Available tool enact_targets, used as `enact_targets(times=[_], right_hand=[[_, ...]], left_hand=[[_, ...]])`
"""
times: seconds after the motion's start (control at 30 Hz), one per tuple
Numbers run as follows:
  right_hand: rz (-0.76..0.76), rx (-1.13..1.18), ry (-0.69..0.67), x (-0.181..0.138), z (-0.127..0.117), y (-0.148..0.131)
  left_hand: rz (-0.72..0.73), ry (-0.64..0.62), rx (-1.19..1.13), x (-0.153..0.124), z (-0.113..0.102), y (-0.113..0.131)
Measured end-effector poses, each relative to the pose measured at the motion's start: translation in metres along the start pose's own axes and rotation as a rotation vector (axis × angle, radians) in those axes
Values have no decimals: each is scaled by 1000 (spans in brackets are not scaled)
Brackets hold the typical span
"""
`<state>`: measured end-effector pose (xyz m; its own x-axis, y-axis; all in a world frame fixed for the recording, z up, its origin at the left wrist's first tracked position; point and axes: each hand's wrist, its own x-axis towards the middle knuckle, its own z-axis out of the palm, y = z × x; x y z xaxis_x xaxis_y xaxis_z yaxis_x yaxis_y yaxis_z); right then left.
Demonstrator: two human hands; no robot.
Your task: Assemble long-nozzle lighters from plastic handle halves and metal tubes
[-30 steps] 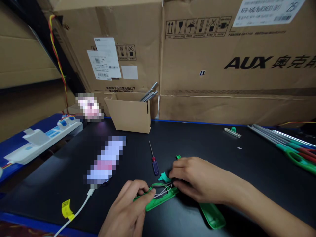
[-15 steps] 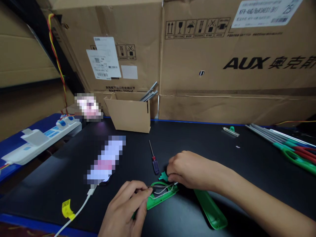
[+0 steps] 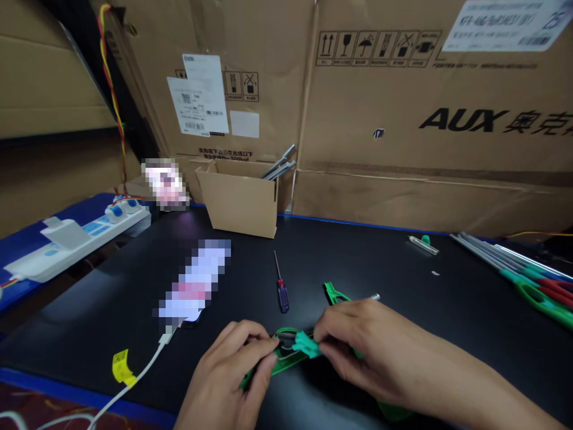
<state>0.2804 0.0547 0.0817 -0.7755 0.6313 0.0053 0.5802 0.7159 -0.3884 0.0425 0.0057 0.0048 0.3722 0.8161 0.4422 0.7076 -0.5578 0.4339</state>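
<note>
On my head feed both hands are working low, around 6 o'clock, on the black counter (image 3: 358, 257). The left hand (image 3: 228, 370) sits at about 7 o'clock, its fingers (image 3: 264, 358) clenched on a green plastic strip (image 3: 286, 361) lying slanted on the counter. The right hand (image 3: 367, 343) comes in from about 4 o'clock, its fingers (image 3: 326, 346) pinching a teal clip (image 3: 307, 345) against the strip, just beside the left hand. Thin wires (image 3: 286, 330) loop over the strip, mostly hidden by the fingers. A green plastic piece (image 3: 335, 294) pokes out above the right hand and a wider green piece (image 3: 394, 412) shows below it; can't tell if they're joined.

Just left of the green piece, a purple-handled screwdriver (image 3: 282, 292) lies apart from the hands. A cardboard box (image 3: 237, 200) with metal rods (image 3: 280, 169) is at 12 o'clock. A white cable (image 3: 134, 376) runs along the counter at 8 o'clock, and a power strip (image 3: 85, 239) sits at 9 o'clock. Long tools with green and red handles (image 3: 537, 292) lie at 3 o'clock.
</note>
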Motion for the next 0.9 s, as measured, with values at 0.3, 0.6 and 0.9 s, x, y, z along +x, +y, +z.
enact_targets(times=[0.3, 0.6, 0.9], right_hand=[[-10, 80, 115, -1, 17, 16], [17, -412, 127, 25, 4, 52], [-134, 38, 158, 11, 28, 0]], left_hand=[[-50, -10, -33, -1, 3, -6], [36, -28, -43, -2, -7, -15], [21, 3, 3, 2, -5, -10]])
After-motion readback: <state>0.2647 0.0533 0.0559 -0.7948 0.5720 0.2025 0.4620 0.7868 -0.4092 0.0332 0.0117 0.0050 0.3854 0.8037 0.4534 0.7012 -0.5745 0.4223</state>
